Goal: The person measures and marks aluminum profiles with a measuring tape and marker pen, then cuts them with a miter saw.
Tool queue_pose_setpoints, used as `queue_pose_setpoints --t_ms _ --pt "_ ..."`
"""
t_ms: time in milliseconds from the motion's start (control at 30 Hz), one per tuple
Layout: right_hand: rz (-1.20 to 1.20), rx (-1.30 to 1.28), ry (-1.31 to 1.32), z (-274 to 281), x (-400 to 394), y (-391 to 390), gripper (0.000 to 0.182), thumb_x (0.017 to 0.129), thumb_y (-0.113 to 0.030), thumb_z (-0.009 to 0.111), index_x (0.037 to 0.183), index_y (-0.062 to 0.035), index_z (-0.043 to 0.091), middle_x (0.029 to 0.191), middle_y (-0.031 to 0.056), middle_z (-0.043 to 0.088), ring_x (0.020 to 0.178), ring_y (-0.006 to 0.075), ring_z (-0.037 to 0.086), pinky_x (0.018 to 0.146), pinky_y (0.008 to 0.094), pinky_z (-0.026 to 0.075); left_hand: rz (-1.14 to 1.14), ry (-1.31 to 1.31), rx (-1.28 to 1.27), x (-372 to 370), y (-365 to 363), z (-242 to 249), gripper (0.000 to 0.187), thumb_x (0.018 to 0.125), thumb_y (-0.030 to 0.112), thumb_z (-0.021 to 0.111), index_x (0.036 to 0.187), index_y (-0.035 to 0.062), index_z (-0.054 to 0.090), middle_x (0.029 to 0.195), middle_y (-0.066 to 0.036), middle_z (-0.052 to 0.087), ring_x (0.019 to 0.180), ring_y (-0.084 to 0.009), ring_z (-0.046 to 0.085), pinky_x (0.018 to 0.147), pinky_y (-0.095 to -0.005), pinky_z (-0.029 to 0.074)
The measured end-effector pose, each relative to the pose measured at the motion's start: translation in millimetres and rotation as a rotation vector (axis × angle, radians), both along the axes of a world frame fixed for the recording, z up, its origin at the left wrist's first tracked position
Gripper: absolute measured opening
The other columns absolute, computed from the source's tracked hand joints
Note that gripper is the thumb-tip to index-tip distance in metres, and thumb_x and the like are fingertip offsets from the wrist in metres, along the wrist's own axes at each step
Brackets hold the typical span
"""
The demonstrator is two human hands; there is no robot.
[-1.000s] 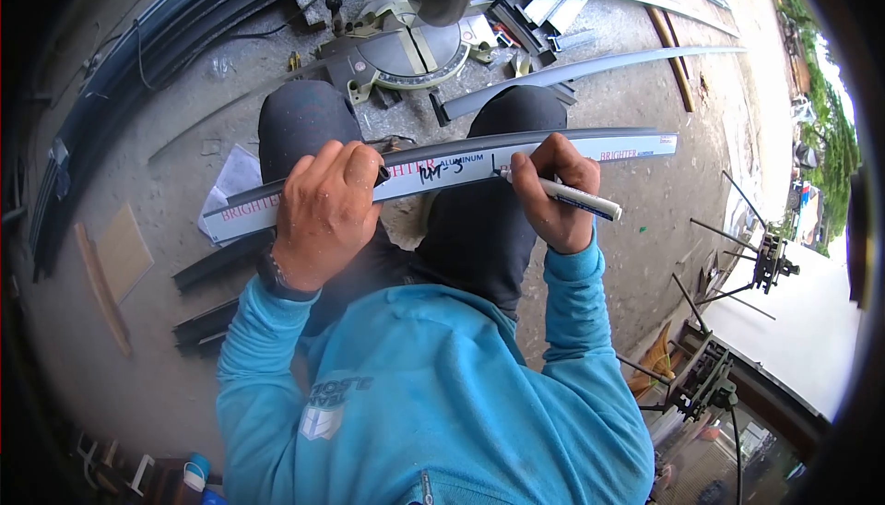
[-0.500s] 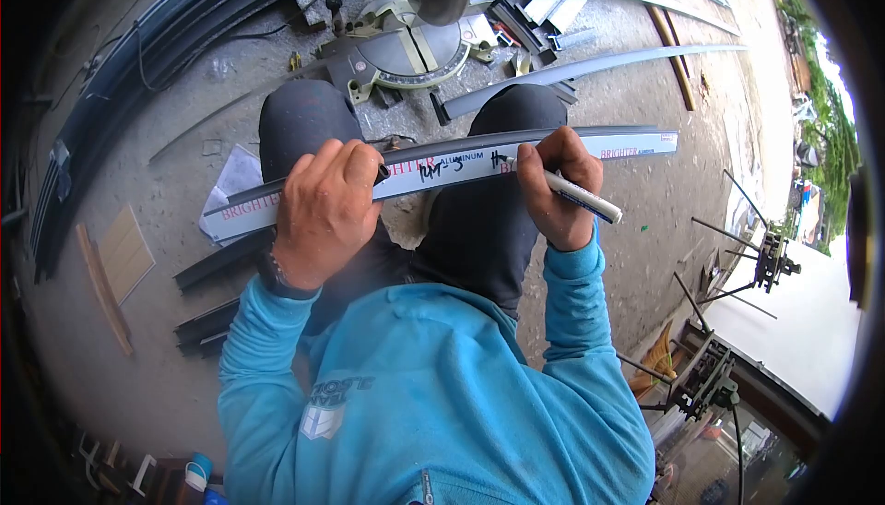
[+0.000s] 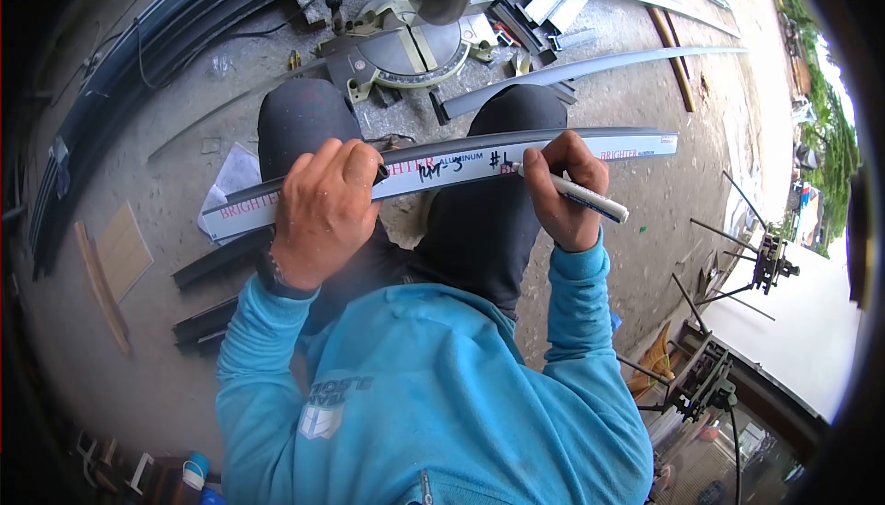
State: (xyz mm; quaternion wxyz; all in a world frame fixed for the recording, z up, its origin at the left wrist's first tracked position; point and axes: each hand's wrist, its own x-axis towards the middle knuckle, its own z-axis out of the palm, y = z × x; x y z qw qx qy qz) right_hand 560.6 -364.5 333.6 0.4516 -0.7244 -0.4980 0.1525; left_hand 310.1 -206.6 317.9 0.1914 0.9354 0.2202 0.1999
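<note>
A long aluminum profile (image 3: pixel 636 147) lies across my thighs, its white protective film printed "BRIGHTER ALUMINUM". My left hand (image 3: pixel 323 214) is closed around its left part. A small dark round piece, perhaps a marker cap (image 3: pixel 383 174), sticks out between those fingers. My right hand (image 3: pixel 570 193) is closed on a white marker pen (image 3: pixel 601 203), with the tip at the film. Handwritten black marks (image 3: pixel 441 172), roughly "RM-3", show mid-profile, and a "#" with a further stroke stands just left of the pen tip.
Beyond my knees a miter saw (image 3: pixel 406 53) stands on the floor. Dark profiles (image 3: pixel 120 90) curve along the left, and lighter ones (image 3: pixel 599 67) lie at the right. Short dark offcuts (image 3: pixel 217 261) and a thin board (image 3: pixel 124 251) lie left. Metal equipment (image 3: pixel 705 380) stands at the right.
The pen has moved slightly right and down along the film with my right hand. A new black stroke shows after the "#". My left hand has barely moved.
</note>
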Motion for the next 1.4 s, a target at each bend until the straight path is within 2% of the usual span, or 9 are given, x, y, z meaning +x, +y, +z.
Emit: queue_pose_setpoints --t_ms 133,233,433,467,567,667,967,1233,1400 --pt "-0.126 0.087 0.117 -5 -3 3 0.027 0.094 -0.006 0.073 0.075 -0.0051 0.053 0.059 0.0031 0.06 0.053 0.0057 0.052 0.051 0.0254 0.04 0.001 -0.001 0.011 1 0 -3 0.046 0.067 0.003 0.087 0.101 0.0062 0.056 0.088 -0.008 0.058 0.078 -0.0285 0.06 0.067 -0.0415 0.043" --pt "-0.026 0.023 -0.032 -2 1 -1 0.027 0.094 -0.006 0.072 0.076 -0.0051 0.052 0.06 0.0029 0.06 0.054 0.0049 0.051 0.051 0.0249 0.04 0.0 0.004 0.013 0 0 -3 0.046 0.068 0.003 0.088 0.101 0.0062 0.056 0.087 -0.008 0.057 0.077 -0.0283 0.06 0.067 -0.0412 0.043" --pt "-0.022 0.045 0.042 -3 6 -4 0.027 0.095 -0.005 0.071 0.077 -0.0054 0.052 0.061 0.0014 0.06 0.056 0.0028 0.049 0.052 0.0235 0.039 0.002 0.011 0.01 0 -1 -3 0.046 0.069 0.004 0.088 0.101 0.0062 0.056 0.086 -0.008 0.056 0.076 -0.028 0.059 0.066 -0.0409 0.043" --pt "-0.094 0.078 0.168 -8 10 -7 0.026 0.096 -0.005 0.071 0.077 -0.005 0.052 0.062 0.0005 0.06 0.058 0.0024 0.049 0.052 0.0229 0.038 0.003 0.016 0.008 0 0 -3 0.046 0.068 0.004 0.089 0.101 0.0062 0.056 0.086 -0.008 0.056 0.076 -0.028 0.059 0.066 -0.041 0.043" --pt "-0.164 0.117 0.108 -3 20 -10 0.027 0.096 -0.007 0.073 0.078 -0.0038 0.053 0.064 0.0001 0.059 0.059 0.0029 0.05 0.052 0.0223 0.037 0.007 0.015 0.027 0 1 -2 0.046 0.069 0.005 0.088 0.101 0.0063 0.056 0.087 -0.008 0.057 0.076 -0.0279 0.06 0.066 -0.0413 0.043" --pt "-0.107 0.09 0.169 -8 29 -13 0.028 0.095 -0.009 0.075 0.077 -0.0041 0.054 0.063 0.0002 0.059 0.058 0.003 0.049 0.052 0.0225 0.037 0.009 0.0 0.013 1 0 0 0.044 0.071 0.005 0.087 0.101 0.0064 0.056 0.087 -0.008 0.058 0.076 -0.0281 0.06 0.066 -0.0416 0.043" --pt "-0.083 0.075 0.129 -12 35 -15 0.03 0.095 -0.013 0.075 0.076 -0.0051 0.053 0.062 0.0009 0.059 0.057 0.0034 0.048 0.052 0.023 0.036 0.017 0.018 0.028 2 -1 -2 0.041 0.074 0.007 0.087 0.1 0.0077 0.055 0.085 -0.008 0.057 0.076 -0.0282 0.06 0.066 -0.0411 0.043" --pt "-0.086 0.079 0.174 -11 32 -14 0.03 0.096 -0.012 0.074 0.077 -0.0045 0.053 0.063 0.0003 0.059 0.059 0.0031 0.048 0.052 0.0231 0.036 0.004 0.009 0.042 0 0 -4 0.043 0.072 0.006 0.087 0.101 0.0069 0.056 0.086 -0.008 0.058 0.076 -0.0272 0.06 0.066 -0.0406 0.043" --pt "-0.087 0.049 0.11 -10 32 -12 0.029 0.096 -0.01 0.073 0.077 -0.0045 0.052 0.063 0.0003 0.059 0.059 0.0033 0.047 0.053 0.0234 0.037 0.009 0.006 0.032 1 0 -2 0.044 0.071 0.005 0.087 0.101 0.0065 0.056 0.087 -0.008 0.058 0.076 -0.0275 0.06 0.066 -0.0404 0.043"
